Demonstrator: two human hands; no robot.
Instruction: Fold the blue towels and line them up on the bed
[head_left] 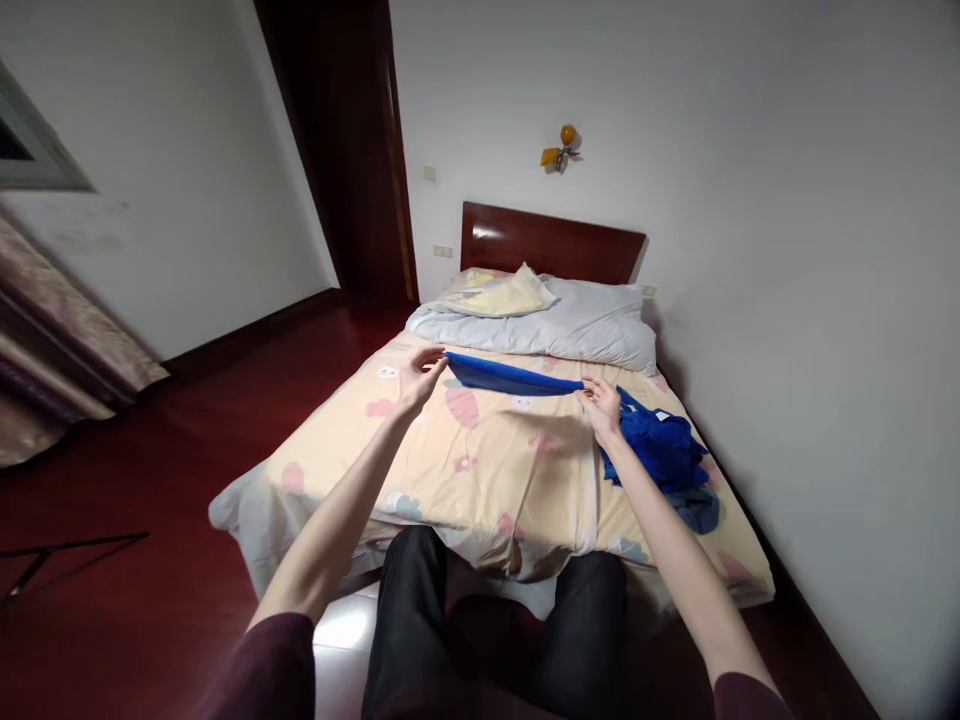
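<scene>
A piece of blue cloth [514, 377] is stretched between my two hands above the bed, its kind not clear. My left hand [421, 377] pinches its left end, and my right hand [600, 405] pinches the right end, a little lower. The cloth hangs as a narrow folded strip and casts a shadow on the patterned bedspread [450, 465]. Just right of my right hand lies a crumpled heap of blue clothing [660, 450] with small white patches. A greyish-blue garment [697, 508] sticks out under the heap's near side.
Toward the dark wooden headboard [547, 243] lie a folded white quilt [592, 315] and a pale yellow cloth [510, 294]. The wall [810, 300] runs close along the bed's right side. A thin black stand leg [75, 546] rests on the floor at left, near curtains [60, 370].
</scene>
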